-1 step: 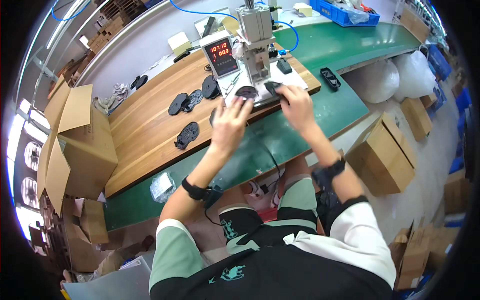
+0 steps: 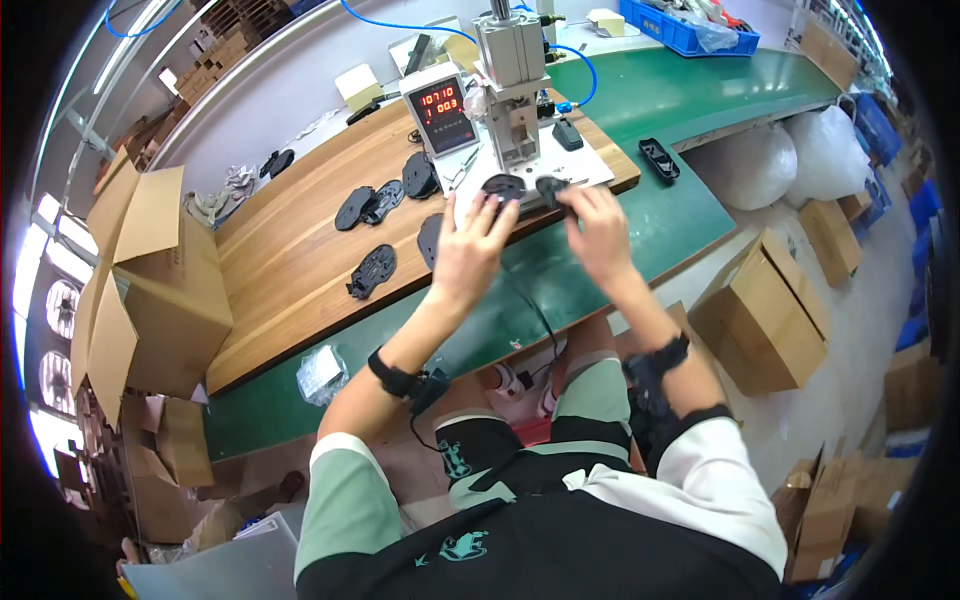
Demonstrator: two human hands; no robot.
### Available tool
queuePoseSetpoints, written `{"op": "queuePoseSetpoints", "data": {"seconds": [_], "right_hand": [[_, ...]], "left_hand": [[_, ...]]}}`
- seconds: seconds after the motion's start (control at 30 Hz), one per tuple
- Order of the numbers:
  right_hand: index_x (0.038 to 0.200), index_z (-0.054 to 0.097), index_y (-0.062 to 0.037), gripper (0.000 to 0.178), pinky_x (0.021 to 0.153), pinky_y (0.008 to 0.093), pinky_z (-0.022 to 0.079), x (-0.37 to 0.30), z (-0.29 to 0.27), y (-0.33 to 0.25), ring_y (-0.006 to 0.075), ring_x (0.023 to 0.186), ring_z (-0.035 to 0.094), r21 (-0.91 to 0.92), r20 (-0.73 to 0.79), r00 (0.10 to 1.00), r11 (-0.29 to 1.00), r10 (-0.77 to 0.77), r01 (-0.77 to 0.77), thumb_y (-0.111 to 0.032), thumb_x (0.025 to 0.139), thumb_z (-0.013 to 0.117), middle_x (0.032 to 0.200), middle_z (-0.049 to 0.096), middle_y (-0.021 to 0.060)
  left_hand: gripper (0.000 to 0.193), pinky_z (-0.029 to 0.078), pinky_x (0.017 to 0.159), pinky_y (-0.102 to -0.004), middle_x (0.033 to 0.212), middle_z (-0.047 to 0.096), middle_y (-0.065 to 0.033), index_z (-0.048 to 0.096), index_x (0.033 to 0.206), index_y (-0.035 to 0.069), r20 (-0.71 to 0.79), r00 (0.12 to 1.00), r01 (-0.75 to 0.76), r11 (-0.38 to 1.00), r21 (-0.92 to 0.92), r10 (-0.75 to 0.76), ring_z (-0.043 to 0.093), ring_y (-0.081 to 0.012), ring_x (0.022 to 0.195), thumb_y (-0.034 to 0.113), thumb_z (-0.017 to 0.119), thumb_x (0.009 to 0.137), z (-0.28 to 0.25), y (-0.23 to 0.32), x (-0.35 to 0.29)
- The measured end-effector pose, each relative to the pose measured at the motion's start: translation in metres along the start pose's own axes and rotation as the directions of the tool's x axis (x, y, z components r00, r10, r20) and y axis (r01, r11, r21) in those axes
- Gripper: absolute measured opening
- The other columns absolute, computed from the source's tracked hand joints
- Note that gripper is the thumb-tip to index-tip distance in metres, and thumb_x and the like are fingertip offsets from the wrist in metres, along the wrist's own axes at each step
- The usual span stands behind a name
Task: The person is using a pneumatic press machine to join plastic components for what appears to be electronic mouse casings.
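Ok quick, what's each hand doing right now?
Left hand: at the edge of a black oval part; can't tell whether it's gripping.
Right hand: closed, holding a small black part.

Round part (image 2: 505, 184) at upper centre is black. Board (image 2: 285, 265) at left centre shows brown, striped grain. Bin (image 2: 735, 42) at upper right is blue.
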State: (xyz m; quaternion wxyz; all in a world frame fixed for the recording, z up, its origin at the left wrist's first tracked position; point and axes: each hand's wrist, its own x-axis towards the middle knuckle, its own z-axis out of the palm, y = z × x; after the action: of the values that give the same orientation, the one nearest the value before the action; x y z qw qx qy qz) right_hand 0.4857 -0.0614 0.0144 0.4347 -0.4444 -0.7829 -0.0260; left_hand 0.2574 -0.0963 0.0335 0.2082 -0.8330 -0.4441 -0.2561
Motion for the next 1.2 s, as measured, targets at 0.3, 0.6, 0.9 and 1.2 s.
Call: {"op": "queuePoseSetpoints", "data": {"seconds": [0.3,0.6,0.9,1.2], "right_hand": [[0.13,0.065,-0.0043,0.045,0.111,0.0494,0.04,-0.111,-0.019,-0.018,0.0345,0.126,0.056,0.027,0.162,0.986,0.999,0.038,-0.043,-0.016,0.087,0.07,0.13,0.063,0.0141],[0.14,0.059,-0.003,0.054,0.11,0.0476,0.042,-0.069,-0.026,-0.013,0.036,0.132,0.052,0.069,0.041,0.997,0.995,0.064,-0.067,-0.002,0.086,0.068,0.143,0.056,0.0155],[0.138,0.058,-0.0014,0.062,0.108,0.0481,0.045,0.013,0.024,0.001,0.0371,0.132,0.055,0.025,0.029,0.995,0.996,-0.091,0.09,0.008,0.077,0.065,0.139,0.06,0.0168],[0.112,0.071,-0.0054,0.036,0.088,0.0478,0.055,0.021,0.028,0.025,0.0334,0.103,0.065,-0.107,0.177,0.982,0.99,-0.072,0.092,0.007,0.08,0.063,0.105,0.067,0.0101]], "left_hand": [[0.052,0.044,0.115,-0.0512,0.131,0.068,-0.0208,0.062,0.14,0.009,0.114,0.993,-0.026,0.991,0.134,0.01,0.063,-0.0358,0.127,0.009,0.063,0.089,0.069,0.027,0.042],[0.047,0.05,0.106,-0.0448,0.128,0.067,-0.0209,0.065,0.136,0.008,0.038,0.998,0.04,0.969,0.242,-0.05,0.065,-0.0326,0.119,0.01,0.063,0.089,0.073,0.044,0.049],[0.066,0.057,0.078,-0.0443,0.095,0.071,-0.017,0.044,0.144,-0.005,0.059,0.996,0.06,0.998,0.0,-0.059,0.072,-0.038,0.085,-0.002,0.067,0.081,0.064,0.029,0.058],[0.06,0.052,0.103,-0.049,0.128,0.061,-0.0281,0.047,0.146,-0.002,0.053,0.972,0.219,0.805,-0.552,-0.228,0.062,-0.0428,0.121,0.005,0.064,0.089,0.027,0.005,0.033]]}}
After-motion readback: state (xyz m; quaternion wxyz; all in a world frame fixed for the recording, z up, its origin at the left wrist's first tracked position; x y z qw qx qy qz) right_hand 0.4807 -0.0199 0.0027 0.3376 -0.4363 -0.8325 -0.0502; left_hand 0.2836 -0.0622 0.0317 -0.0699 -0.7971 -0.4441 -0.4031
